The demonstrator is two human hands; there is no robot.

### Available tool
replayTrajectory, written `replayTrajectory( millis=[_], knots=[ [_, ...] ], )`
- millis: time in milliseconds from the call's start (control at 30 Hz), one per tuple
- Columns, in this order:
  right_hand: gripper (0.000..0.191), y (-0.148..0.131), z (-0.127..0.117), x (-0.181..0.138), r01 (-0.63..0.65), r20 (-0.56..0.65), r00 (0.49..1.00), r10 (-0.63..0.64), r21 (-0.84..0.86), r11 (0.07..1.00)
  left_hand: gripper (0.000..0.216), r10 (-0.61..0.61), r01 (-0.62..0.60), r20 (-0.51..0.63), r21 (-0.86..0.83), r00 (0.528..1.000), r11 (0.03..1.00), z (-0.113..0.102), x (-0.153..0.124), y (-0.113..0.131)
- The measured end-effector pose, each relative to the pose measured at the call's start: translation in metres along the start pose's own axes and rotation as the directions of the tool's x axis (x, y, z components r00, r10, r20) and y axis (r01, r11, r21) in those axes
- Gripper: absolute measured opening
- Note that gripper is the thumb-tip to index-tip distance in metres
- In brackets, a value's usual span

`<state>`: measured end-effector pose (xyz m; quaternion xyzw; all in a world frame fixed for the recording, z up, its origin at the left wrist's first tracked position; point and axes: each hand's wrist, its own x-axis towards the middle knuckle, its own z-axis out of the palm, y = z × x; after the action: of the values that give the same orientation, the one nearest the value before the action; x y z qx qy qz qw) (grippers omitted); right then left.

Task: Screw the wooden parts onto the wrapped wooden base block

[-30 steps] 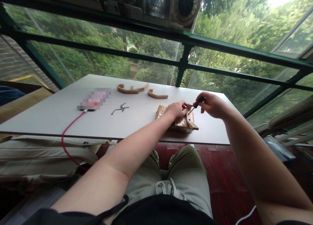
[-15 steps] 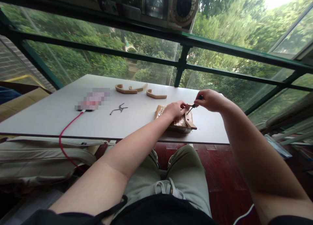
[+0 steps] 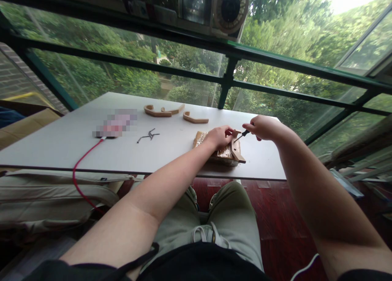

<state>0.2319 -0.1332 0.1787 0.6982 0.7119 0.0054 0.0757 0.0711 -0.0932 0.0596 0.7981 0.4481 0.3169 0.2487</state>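
Observation:
A small wooden assembly (image 3: 228, 152) lies near the front right of the white table (image 3: 122, 150). My left hand (image 3: 219, 137) is closed over its top and presses it down. My right hand (image 3: 265, 127) is closed on a small screwdriver (image 3: 241, 135) with a dark handle. The screwdriver's tip points down and left into the upright wooden strip of the assembly, right beside my left fingers.
Three curved wooden pieces (image 3: 157, 111) (image 3: 174, 109) (image 3: 195, 118) lie at the table's far edge. Small metal hex keys (image 3: 148, 136) rest mid-table. A blurred object (image 3: 114, 124) with a red cable (image 3: 80, 167) sits left. A glass wall with a green frame (image 3: 226, 83) stands behind; a beige bag (image 3: 45, 199) lies lower left.
My right hand has shifted slightly up and back with the screwdriver while its tip stays at the wooden strip. My left hand has kept its hold on the assembly.

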Motion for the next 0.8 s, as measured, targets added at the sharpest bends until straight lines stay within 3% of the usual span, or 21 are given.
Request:
replayTrajectory(
  millis=[267, 500, 800],
  knots=[
    [0.062, 0.0, 0.0014, -0.0007, 0.011, 0.028, 1.0, -0.011, -0.001, 1.0, 0.036, -0.029, 0.029, 0.002, -0.015, 1.0, 0.999, -0.0002, -0.0002, 0.0018],
    [0.059, 0.0021, 0.0032, 0.0012, 0.017, 0.023, 1.0, -0.017, 0.017, 1.0, 0.033, 0.044, -0.045, -0.026, -0.062, 0.999, 0.997, 0.0034, 0.0013, -0.0047],
    [0.055, 0.0017, 0.0034, 0.0011, -0.005, 0.015, 1.0, 0.004, 0.027, 1.0, 0.036, -0.009, 0.009, -0.005, -0.055, 1.0, 0.998, -0.0004, -0.0013, 0.0021]
  ],
)
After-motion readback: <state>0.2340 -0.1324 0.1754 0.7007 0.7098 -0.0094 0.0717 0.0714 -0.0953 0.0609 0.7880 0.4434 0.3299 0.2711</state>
